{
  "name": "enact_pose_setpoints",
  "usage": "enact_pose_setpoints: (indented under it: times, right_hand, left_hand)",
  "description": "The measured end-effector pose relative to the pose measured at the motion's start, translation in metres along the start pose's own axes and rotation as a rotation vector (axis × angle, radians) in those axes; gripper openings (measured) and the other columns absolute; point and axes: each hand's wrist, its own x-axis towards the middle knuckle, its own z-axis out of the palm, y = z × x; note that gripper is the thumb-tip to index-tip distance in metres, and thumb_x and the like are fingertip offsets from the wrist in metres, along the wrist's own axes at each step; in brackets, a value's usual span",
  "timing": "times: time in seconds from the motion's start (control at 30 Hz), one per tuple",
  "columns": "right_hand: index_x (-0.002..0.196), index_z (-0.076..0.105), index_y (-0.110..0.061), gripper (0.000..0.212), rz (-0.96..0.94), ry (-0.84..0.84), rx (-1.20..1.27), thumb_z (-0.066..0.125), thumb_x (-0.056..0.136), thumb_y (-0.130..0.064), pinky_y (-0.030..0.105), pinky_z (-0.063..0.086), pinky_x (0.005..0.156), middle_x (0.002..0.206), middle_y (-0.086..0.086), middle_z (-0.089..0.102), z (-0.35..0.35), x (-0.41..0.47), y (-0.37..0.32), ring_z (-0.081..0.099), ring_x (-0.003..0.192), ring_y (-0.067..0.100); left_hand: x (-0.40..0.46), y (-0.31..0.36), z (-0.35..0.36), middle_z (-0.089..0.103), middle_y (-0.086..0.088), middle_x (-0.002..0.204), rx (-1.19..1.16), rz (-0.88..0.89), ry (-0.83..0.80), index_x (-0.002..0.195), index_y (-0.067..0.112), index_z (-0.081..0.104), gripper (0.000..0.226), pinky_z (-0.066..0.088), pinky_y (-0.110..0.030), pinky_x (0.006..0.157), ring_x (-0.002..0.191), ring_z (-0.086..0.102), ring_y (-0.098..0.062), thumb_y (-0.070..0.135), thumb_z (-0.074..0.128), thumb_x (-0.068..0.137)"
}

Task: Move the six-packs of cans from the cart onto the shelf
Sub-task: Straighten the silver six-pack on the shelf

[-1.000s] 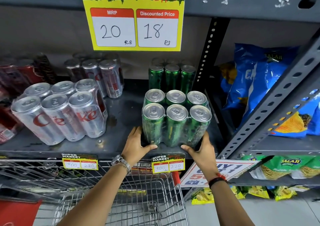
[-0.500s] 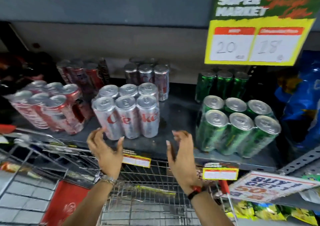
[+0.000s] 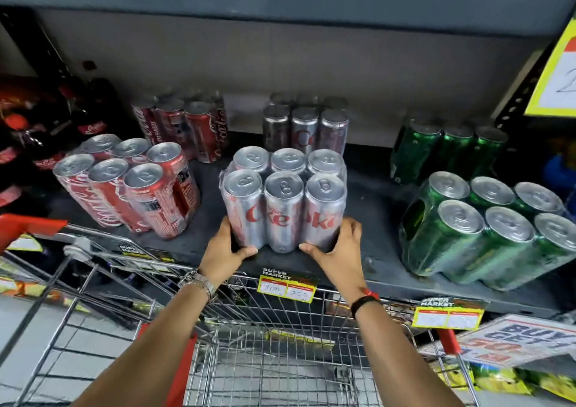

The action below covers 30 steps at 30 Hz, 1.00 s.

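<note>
- Gripping the silver six-pack (image 3: 284, 202) from both sides: left hand (image 3: 225, 250) wrapped round its lower left corner, right hand (image 3: 338, 252) round the lower right, thumbs laid across the front.
- Standing upright on the dark shelf (image 3: 386, 216), close to the front edge (only a thin strip of shelf showing before the lip).
- Flanked by a red six-pack (image 3: 131, 188) to the left, tilted, and a green six-pack (image 3: 486, 229) to the right, nearly at the shelf lip; bare gaps on both sides, the right one wider.
- Backed by a second row: red cans (image 3: 187, 129), silver cans (image 3: 305, 127), green cans (image 3: 448, 149), with open shelf between rows.
- Parked just below the shelf lip, the wire cart (image 3: 268, 338), its rim near the price tag (image 3: 286, 288).
</note>
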Motion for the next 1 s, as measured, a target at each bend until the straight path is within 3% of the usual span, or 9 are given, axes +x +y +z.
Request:
enact_pose_setpoints:
  times: [0.17, 0.27, 0.4, 0.57, 0.7, 0.87, 1.0]
  right_hand:
    - [0.113, 0.041, -0.004, 0.069, -0.003, 0.056, -0.01, 0.083, 0.06, -0.021, 0.003, 0.025, 0.084, 0.118, 0.007, 0.031, -0.002, -0.018, 0.006, 0.035, 0.098, 0.003]
    - [0.122, 0.035, -0.006, 0.084, 0.011, 0.013, -0.027, 0.084, 0.057, -0.023, 0.004, 0.022, 0.089, 0.13, 0.008, 0.027, 0.001, -0.02, 0.006, 0.036, 0.109, 0.009]
    - [0.122, 0.035, -0.005, 0.079, 0.044, 0.025, -0.065, 0.083, 0.06, -0.021, 0.013, 0.027, 0.092, 0.134, 0.01, 0.029, 0.002, -0.019, 0.006, 0.044, 0.118, 0.023]
    - [0.116, 0.04, -0.004, 0.069, 0.058, 0.023, -0.105, 0.08, 0.063, -0.024, 0.028, 0.04, 0.089, 0.125, 0.013, 0.041, 0.002, -0.019, 0.004, 0.049, 0.112, 0.025]
    - [0.115, 0.041, -0.005, 0.069, 0.067, 0.037, -0.108, 0.081, 0.062, -0.024, 0.025, 0.039, 0.088, 0.124, 0.013, 0.043, 0.002, -0.018, 0.004, 0.049, 0.111, 0.024]
    - [0.113, 0.043, -0.004, 0.067, 0.064, 0.04, -0.103, 0.082, 0.061, -0.023, 0.008, 0.028, 0.077, 0.12, 0.012, 0.042, 0.002, -0.019, 0.006, 0.048, 0.104, 0.021]
    - [0.111, 0.045, -0.002, 0.064, 0.06, 0.041, -0.093, 0.082, 0.061, -0.02, 0.006, 0.026, 0.077, 0.117, 0.013, 0.043, 0.002, -0.019, 0.006, 0.039, 0.092, 0.009]
  left_hand:
    - [0.0, 0.0, -0.002, 0.042, -0.01, 0.14, 0.026, 0.058, -0.104, 0.136, 0.01, 0.02, 0.081, 0.031, -0.031, 0.102, 0.129, 0.038, -0.025, 0.015, 0.069, 0.072]
    - [-0.001, -0.001, 0.0, 0.044, -0.01, 0.138, 0.019, 0.048, -0.123, 0.133, 0.009, 0.025, 0.082, 0.032, -0.029, 0.101, 0.127, 0.04, -0.024, 0.015, 0.074, 0.067]
    - [-0.001, 0.002, 0.003, 0.051, -0.014, 0.131, -0.022, 0.018, -0.035, 0.126, 0.006, 0.037, 0.071, 0.034, -0.03, 0.099, 0.123, 0.045, -0.026, 0.01, 0.074, 0.066]
    - [-0.002, 0.004, 0.004, 0.054, -0.015, 0.129, 0.003, 0.008, -0.004, 0.124, 0.005, 0.039, 0.07, 0.035, -0.03, 0.097, 0.121, 0.047, -0.028, 0.011, 0.075, 0.065]
    - [-0.002, 0.005, 0.005, 0.055, -0.016, 0.128, 0.007, -0.003, -0.002, 0.123, 0.004, 0.039, 0.069, 0.035, -0.027, 0.095, 0.12, 0.048, -0.028, 0.01, 0.075, 0.065]
    - [-0.002, 0.003, 0.004, 0.054, -0.015, 0.128, 0.0, -0.004, -0.025, 0.124, 0.005, 0.039, 0.068, 0.035, -0.028, 0.097, 0.121, 0.047, -0.027, 0.011, 0.074, 0.066]
    - [-0.002, 0.0, 0.005, 0.055, -0.015, 0.128, 0.013, 0.0, -0.032, 0.124, 0.005, 0.039, 0.067, 0.036, -0.032, 0.099, 0.12, 0.048, -0.028, 0.013, 0.073, 0.067]
